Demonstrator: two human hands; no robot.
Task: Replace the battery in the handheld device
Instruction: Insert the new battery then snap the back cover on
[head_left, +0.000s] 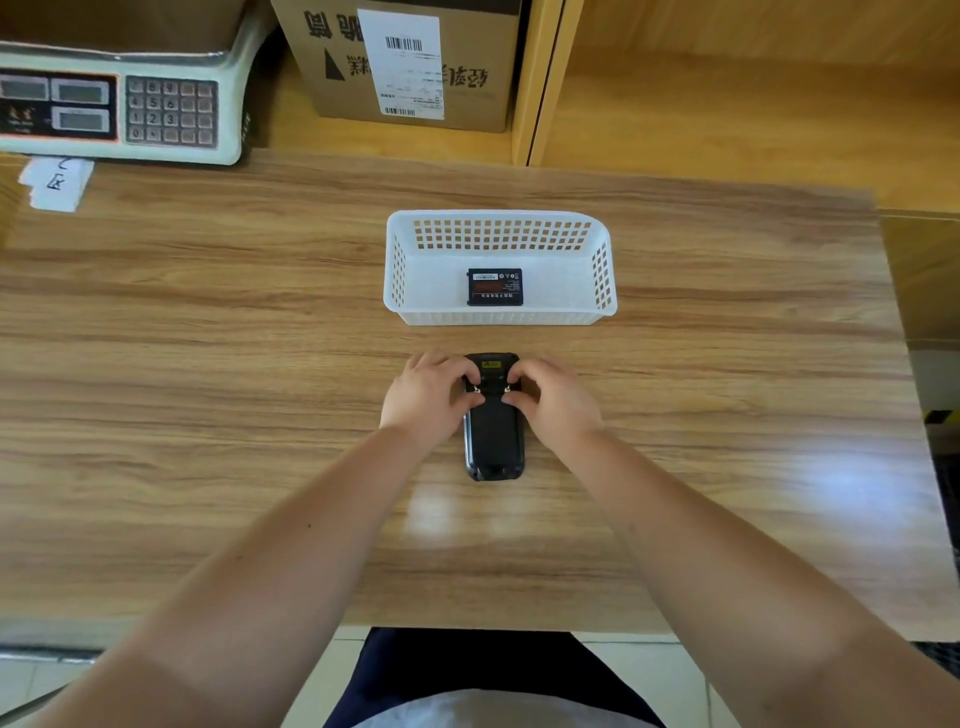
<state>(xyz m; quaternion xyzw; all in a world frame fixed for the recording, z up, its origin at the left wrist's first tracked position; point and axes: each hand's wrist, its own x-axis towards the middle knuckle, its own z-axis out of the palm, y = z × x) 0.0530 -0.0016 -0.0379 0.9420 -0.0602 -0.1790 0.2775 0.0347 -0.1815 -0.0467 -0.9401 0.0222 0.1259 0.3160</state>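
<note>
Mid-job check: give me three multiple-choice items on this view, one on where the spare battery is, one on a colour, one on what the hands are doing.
1. Where is the spare battery?
A. in the basket
B. on the scale
C. in a hand

2. What colour is the basket?
A. blue
B. white
C. black

3. What are the left hand and right hand doing?
A. resting on the table
B. lifting the basket
C. both touching the handheld device

Answers: 1 A, it lies flat on the basket floor. 2 B, white lattice walls. 3 C, fingertips meet at the device's upper back.
</note>
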